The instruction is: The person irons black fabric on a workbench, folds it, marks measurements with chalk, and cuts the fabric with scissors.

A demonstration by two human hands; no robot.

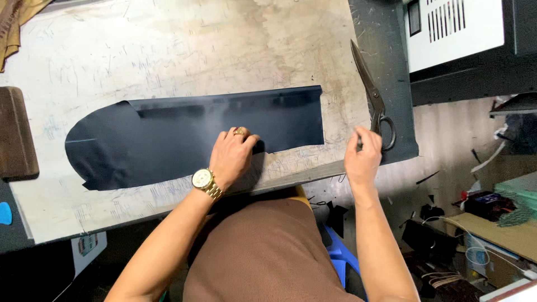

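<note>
A dark navy sheet of leather-like material [168,140], rounded at its left end, lies flat on the worn pale worktable [168,50]. My left hand [232,156], with a gold ring and a gold wristwatch, presses down on the sheet's near edge with fingers bent. My right hand [363,156] rests at the table's front edge, fingers curled, touching or almost touching the handles of large black shears [372,95]. The shears lie closed on a dark mat [391,56], blades pointing away from me.
A dark wooden block [15,134] sits at the table's left edge, and a blue plastic piece [4,212] lies below it. A white vented machine [458,28] stands at the upper right. Scraps, cables and boxes [481,223] litter the floor to the right.
</note>
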